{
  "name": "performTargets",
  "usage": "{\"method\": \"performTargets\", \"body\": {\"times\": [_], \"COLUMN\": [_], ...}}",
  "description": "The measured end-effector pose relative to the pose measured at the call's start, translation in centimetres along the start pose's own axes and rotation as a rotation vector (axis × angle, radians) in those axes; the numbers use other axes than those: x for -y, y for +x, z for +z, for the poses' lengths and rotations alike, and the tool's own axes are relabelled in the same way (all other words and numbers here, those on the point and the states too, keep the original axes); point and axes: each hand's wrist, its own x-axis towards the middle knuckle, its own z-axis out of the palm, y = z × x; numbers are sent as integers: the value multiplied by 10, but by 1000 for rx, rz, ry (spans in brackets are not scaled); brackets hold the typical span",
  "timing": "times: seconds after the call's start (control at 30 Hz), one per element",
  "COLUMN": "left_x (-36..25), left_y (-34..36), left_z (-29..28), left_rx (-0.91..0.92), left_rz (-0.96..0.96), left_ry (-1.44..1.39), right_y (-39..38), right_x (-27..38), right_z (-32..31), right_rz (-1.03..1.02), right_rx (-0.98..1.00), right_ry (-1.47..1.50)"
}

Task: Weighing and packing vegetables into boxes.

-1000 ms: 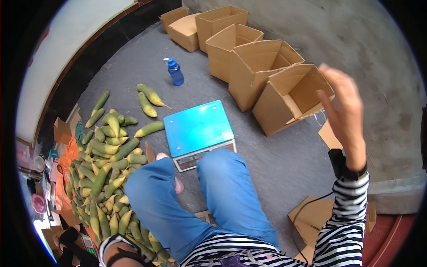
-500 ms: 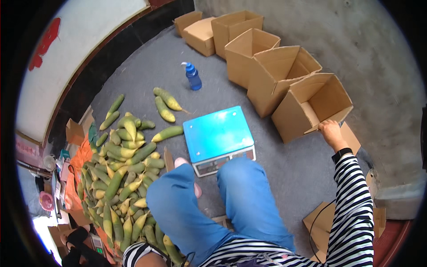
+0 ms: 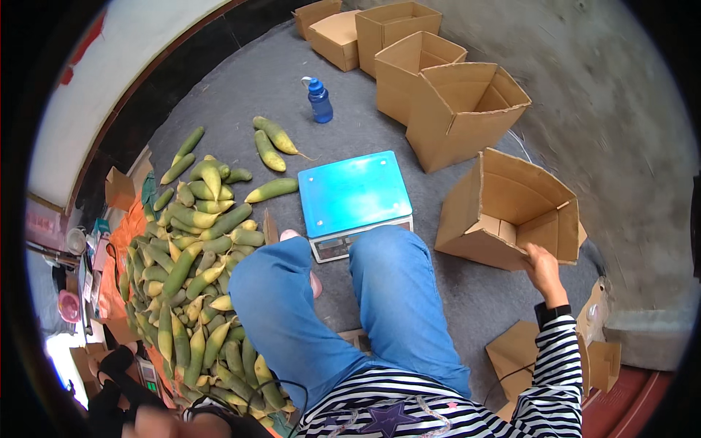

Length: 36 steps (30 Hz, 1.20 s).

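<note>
My right hand [image 3: 540,266] is closed on the near rim of an open cardboard box [image 3: 460,226], which stands tilted to the right of a blue-topped scale [image 3: 354,191] and looks empty inside. My left hand [image 3: 150,423] is low at the lower left, blurred by motion, so its fingers are unclear. Near it lies a large pile of green and pale yellow radishes [image 3: 179,285]. Two loose radishes [image 3: 272,150] rest above the scale. My bent knees in blue trousers are just in front of the scale.
More cardboard boxes [image 3: 445,131] line the wall [image 3: 613,160]. A blue bottle [image 3: 320,106] stands on the grey floor [image 3: 226,87]. Flattened cardboard [image 3: 511,347] and a cable are at lower right, orange sheeting [image 3: 128,226] and assorted items at left, dark-clad limbs [image 3: 117,369] at lower left.
My right hand has reached the nearest box and drawn it toward me, out of the row, turning it. My left hand has come into view at the lower left.
</note>
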Motion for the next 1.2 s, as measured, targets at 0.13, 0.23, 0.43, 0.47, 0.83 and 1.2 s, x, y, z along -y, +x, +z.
{"method": "performTargets", "body": {"times": [0.13,0.23,0.43,0.47,0.83,1.2], "left_x": [50,92,126,127,130,131], "left_y": [-22,-63,-114,-117,-125,-128], "left_z": [-16,-2,18,20,20,12], "left_rx": [777,833,657,652,598,575], "left_rz": [-689,-648,-458,-453,-441,-450], "left_ry": [377,489,668,677,697,675], "right_y": [-6,13,54,63,189,167], "right_x": [-21,5,103,117,268,325], "right_z": [-4,-23,-104,-112,-39,-82], "right_rz": [-64,-135,-159,-233,-738,-818], "right_rx": [17,-47,-108,-125,-144,-214], "right_ry": [-46,-25,100,139,128,340]}}
